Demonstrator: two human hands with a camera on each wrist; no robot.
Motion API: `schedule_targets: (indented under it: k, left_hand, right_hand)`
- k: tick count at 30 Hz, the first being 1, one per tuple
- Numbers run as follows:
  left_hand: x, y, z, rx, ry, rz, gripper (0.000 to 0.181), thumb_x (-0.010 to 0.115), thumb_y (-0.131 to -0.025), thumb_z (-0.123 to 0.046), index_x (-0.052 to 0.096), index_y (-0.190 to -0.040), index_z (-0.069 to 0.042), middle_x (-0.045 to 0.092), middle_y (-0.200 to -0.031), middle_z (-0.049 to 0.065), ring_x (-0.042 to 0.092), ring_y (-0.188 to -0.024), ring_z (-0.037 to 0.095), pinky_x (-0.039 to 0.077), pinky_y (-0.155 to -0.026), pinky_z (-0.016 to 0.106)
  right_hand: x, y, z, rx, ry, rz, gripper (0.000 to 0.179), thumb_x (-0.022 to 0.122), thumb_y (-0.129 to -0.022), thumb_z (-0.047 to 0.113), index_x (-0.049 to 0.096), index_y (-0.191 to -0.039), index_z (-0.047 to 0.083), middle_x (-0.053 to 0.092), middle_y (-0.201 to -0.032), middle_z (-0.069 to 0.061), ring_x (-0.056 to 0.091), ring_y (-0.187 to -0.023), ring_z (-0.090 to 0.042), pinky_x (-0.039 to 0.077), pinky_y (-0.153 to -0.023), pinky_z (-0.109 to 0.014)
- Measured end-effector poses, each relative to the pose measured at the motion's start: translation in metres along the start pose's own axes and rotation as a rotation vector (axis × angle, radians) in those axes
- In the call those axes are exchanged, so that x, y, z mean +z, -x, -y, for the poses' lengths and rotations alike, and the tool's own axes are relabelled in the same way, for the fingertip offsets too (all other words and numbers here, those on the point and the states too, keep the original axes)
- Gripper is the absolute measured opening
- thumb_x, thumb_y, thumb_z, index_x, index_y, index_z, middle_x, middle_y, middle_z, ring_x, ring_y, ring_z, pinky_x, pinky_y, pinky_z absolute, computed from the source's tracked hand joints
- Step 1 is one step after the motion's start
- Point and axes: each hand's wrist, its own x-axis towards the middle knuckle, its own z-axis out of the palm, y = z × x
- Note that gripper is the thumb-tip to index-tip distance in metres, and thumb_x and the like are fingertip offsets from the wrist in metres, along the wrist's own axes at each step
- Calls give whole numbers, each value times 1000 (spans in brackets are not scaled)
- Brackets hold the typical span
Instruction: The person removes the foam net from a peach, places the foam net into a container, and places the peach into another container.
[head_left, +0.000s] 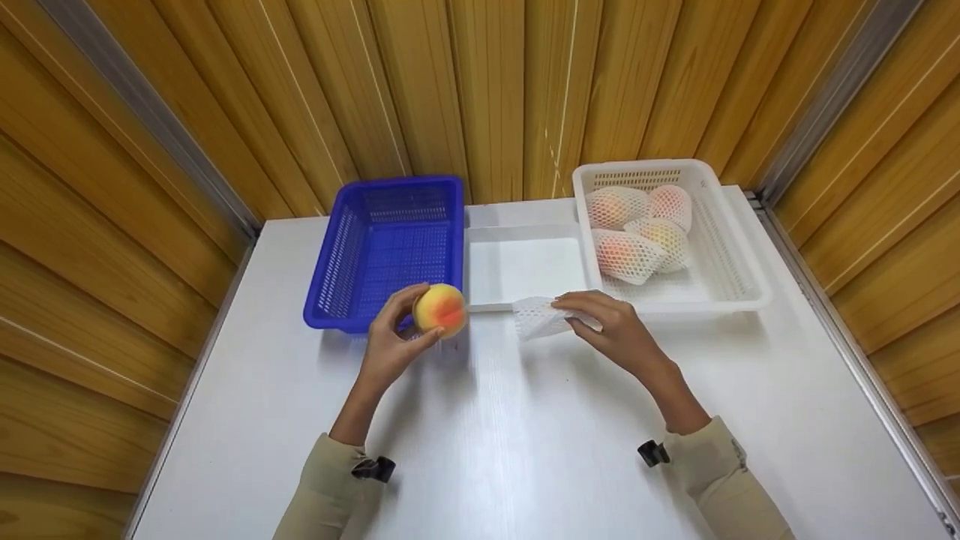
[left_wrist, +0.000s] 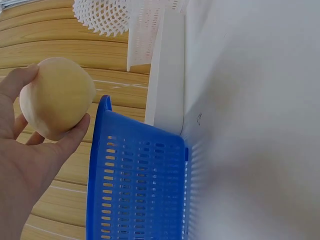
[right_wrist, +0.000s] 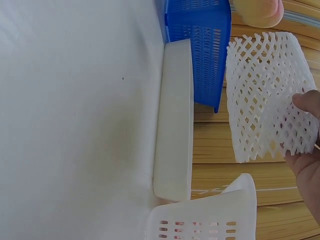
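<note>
My left hand (head_left: 391, 330) grips a bare yellow peach (head_left: 440, 310) with a red blush, its fingers and thumb around the sides. The peach is raised near the front right corner of the blue basket (head_left: 319, 300). To the right, my right hand (head_left: 611, 326) pinches a white foam fruit net (head_left: 538, 316) between thumb and fingers. In the right wrist view the net (right_wrist: 262, 90) hangs flattened, with nothing inside it. Peach and net are apart, with a gap between them. Several net-wrapped peaches (head_left: 628, 253) lie in the left part of the white basket (head_left: 739, 247).
A shallow white tray (head_left: 525, 262) stands between the two baskets. All three sit along the back of the white table (head_left: 495, 450), against a wood-panelled wall (head_left: 495, 97). Panels also rise at both sides.
</note>
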Motion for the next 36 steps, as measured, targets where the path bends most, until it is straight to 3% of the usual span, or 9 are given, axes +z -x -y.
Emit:
schedule_targets:
  k: [16,21,26,29,36]
  left_hand:
    - [-19,-7,6,-23,-30,-55,61,86,-81,-9,61,-137,-11,58,-138,8,60,-117,28,53,-103,43]
    - [-22,-9,-1,-32,-47,-65,63,85,-81,-4,58,-138,-5,57,-138,13,59,-117,32,54,-100,46]
    - [-31,-15,7,2,-39,-74,62,86,-80,-6,61,-137,-9,58,-137,9,61,-115,29,57,-96,38]
    - [-34,-18,7,-8,-58,-90,62,87,-80,-7,61,-136,-9,58,-137,8,61,-115,27,57,-95,34]
    - [-44,-24,9,-41,-99,-98,64,87,-79,-5,59,-138,-6,56,-139,13,60,-117,33,57,-97,45]
  right_hand:
    - [11,-3,-1,17,8,-27,42,72,-83,-16,74,-118,7,71,-119,-8,67,-111,-28,50,-99,-17]
    - [14,-5,-1,51,22,-38,44,71,-83,-17,73,-120,6,70,-122,-9,67,-114,-29,46,-101,-14]
    - [16,-6,-2,95,27,-54,43,68,-87,-15,72,-123,7,69,-125,-9,65,-117,-28,52,-99,-24]
    - [18,-7,-4,120,30,-69,43,67,-88,-14,72,-124,9,69,-126,-8,65,-118,-28,55,-96,-31]
    - [20,-12,-6,149,40,-78,42,66,-90,-14,72,-124,9,69,-127,-8,64,-119,-27,56,-95,-33]
